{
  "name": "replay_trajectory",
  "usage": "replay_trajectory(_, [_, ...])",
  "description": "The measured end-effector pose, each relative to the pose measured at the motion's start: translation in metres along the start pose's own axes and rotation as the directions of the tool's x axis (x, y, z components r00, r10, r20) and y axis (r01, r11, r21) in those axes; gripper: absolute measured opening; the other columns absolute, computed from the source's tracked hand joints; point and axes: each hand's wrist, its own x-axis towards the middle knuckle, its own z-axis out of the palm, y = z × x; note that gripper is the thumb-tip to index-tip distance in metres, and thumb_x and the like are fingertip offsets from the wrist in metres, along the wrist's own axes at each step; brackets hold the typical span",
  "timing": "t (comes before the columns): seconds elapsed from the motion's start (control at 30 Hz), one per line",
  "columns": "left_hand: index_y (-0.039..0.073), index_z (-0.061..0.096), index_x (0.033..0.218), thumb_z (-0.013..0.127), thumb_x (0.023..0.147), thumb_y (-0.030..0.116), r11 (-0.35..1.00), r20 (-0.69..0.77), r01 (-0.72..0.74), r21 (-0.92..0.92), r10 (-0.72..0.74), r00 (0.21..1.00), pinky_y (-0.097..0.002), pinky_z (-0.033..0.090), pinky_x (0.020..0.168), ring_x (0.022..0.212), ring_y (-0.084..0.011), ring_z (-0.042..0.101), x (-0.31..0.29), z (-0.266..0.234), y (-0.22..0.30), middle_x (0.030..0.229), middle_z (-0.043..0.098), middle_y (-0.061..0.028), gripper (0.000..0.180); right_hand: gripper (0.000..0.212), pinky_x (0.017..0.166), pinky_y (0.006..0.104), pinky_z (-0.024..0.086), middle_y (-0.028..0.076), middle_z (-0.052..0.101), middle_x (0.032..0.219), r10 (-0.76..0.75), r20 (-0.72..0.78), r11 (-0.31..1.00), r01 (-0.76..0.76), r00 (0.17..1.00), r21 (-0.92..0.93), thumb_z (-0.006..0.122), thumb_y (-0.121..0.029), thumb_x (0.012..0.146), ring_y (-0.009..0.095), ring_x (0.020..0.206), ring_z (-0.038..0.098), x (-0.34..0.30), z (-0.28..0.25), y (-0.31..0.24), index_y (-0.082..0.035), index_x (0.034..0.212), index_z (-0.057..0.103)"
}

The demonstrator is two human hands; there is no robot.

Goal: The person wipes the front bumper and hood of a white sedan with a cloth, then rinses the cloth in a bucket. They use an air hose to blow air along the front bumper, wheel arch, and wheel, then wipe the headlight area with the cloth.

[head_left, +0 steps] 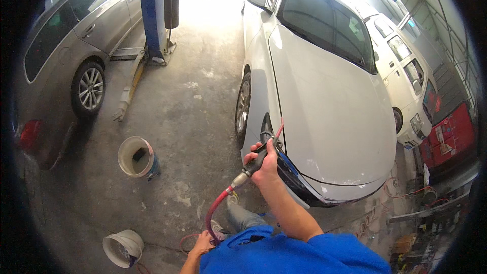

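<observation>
My right hand (pixel 265 162) is wrapped round a black air blow gun (pixel 257 161) with a thin reddish nozzle (pixel 280 126) that points up and away, over the front fender of a white car (pixel 324 106). From the gun's metal coupling (pixel 240 179) a red air hose (pixel 215 205) curves down toward my waist. There my left hand (pixel 204 242) is closed around the hose, its fingers partly hidden. A matte grey patch (pixel 261 89) covers part of the fender beside the wheel. The hood is down, and the nozzle appears just above the fender's edge near the headlight opening.
Two pale buckets, one holding a dark block (pixel 138 154) and another lower (pixel 123 248), stand on the concrete floor. A grey-brown car (pixel 76 35) and a blue lift post (pixel 153 15) with its low arm (pixel 129 89) are left. Right: a white van (pixel 401 66) and red cabinet (pixel 449 134).
</observation>
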Motion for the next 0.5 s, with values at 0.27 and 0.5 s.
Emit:
replay_trajectory(0.27, [0.022,0.067,0.130,0.074,0.073,0.025,0.997,0.036,0.079,-0.024,-0.078,0.996,-0.0489,0.043,0.109,0.129,-0.0446,0.048,0.098,-0.080,-0.028,0.140,0.053,-0.0203,0.057,0.048,0.049,0.0266,0.041,-0.004,0.042,0.065,-0.021,-0.221,0.995,0.041,0.975,0.086,0.055,-0.060,0.100,0.010,0.045,0.034,0.203,0.015,-0.010,-0.016,0.082,0.046])
replay_trajectory(0.5, [0.016,0.073,0.119,0.078,0.071,0.033,0.969,-0.032,0.209,0.130,-0.207,0.978,-0.0483,0.047,0.104,0.122,-0.0417,0.053,0.223,-0.261,0.069,0.135,0.057,-0.0151,0.050,0.049,0.047,0.0254,0.040,-0.003,0.044,0.064,-0.102,-0.191,0.979,0.133,0.976,0.153,0.055,-0.060,0.100,0.010,0.044,0.035,0.352,0.130,-0.059,-0.016,0.081,0.047])
